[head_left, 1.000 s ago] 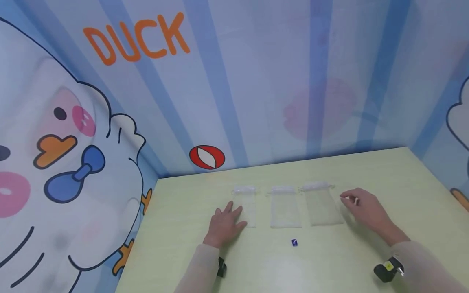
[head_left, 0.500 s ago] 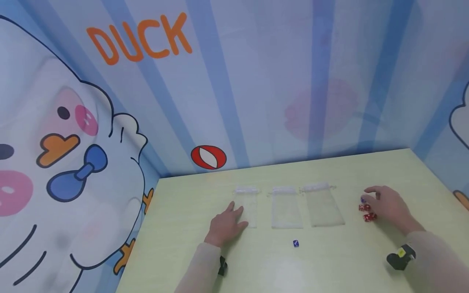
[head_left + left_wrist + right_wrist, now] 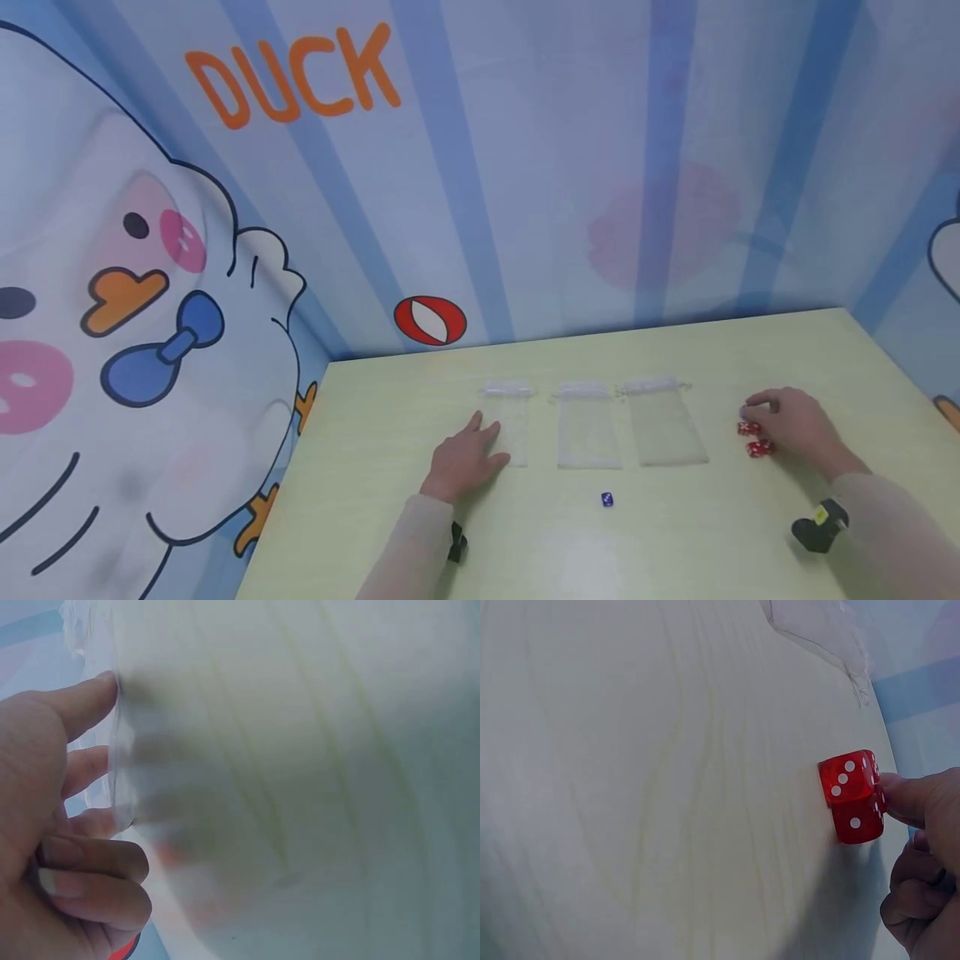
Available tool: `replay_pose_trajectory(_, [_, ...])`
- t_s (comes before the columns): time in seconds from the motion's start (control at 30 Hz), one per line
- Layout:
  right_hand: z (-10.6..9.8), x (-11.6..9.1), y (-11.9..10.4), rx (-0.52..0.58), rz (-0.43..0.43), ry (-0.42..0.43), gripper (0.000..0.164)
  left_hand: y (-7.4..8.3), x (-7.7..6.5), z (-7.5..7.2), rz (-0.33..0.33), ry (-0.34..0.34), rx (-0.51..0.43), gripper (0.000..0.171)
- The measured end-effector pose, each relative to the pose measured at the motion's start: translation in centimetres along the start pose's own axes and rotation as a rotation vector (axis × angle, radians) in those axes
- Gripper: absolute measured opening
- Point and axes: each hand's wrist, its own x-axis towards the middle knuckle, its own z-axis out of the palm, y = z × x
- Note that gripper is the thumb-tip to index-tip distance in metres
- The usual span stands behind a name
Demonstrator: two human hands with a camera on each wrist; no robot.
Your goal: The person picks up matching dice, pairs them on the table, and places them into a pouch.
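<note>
A blue die [image 3: 743, 412] sits at the right hand's [image 3: 801, 427] fingertips, red dice [image 3: 760, 449] just nearer the person; can't tell if it's pinched. Left hand [image 3: 463, 462] well apart, fingers spread at leftmost pouch [image 3: 515, 423].

From the head we look forward and down, farthest off, over the tabletop [image 3: 360, 483] and the printed wall [image 3: 525, 167]. From each wrist we look in close past one hand: our left wrist and head views share the left hand [image 3: 461, 462], our right wrist and head views the right hand [image 3: 802, 421] and red dice [image 3: 759, 449].
</note>
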Motion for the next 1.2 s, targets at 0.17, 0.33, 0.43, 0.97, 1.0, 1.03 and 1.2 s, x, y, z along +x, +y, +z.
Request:
replay_pose_trajectory(0.17, [0.5,0.4,0.8,-0.011,-0.022,0.011,0.043,-0.2,-0.1,0.2,-0.007,0.002,-0.003,0.059])
replay_pose_trajectory(0.33, [0.5,0.6,1.1,-0.001,-0.027,0.057,0.046,-0.3,0.0,0.1,-0.017,0.001,-0.017,0.06])
replay_pose_trajectory(0.43, [0.3,0.6,1.1,0.006,-0.032,0.101,0.048,-0.2,0.1,0.0,-0.028,-0.007,-0.029,0.06])
replay_pose_trajectory(0.97, [0.5,-1.8,-2.7,0.002,-0.229,0.245,0.03,0.1,-0.2,0.3,-0.039,-0.011,-0.061,0.059])
replay_pose_trajectory(1.0, [0.7,-2.0,-3.1,0.012,-0.242,0.249,0.028,0.2,-0.2,0.3,-0.04,-0.01,-0.063,0.059])
replay_pose_trajectory(1.03, [1.0,-2.2,-3.6,0.016,-0.259,0.263,0.025,0.2,-0.2,0.2,-0.039,-0.009,-0.063,0.058])
replay_pose_trajectory(1.2, [2.4,-3.0,-6.0,0.036,-0.362,0.311,0.014,0.0,0.0,0.5,-0.041,0.006,-0.053,0.058])
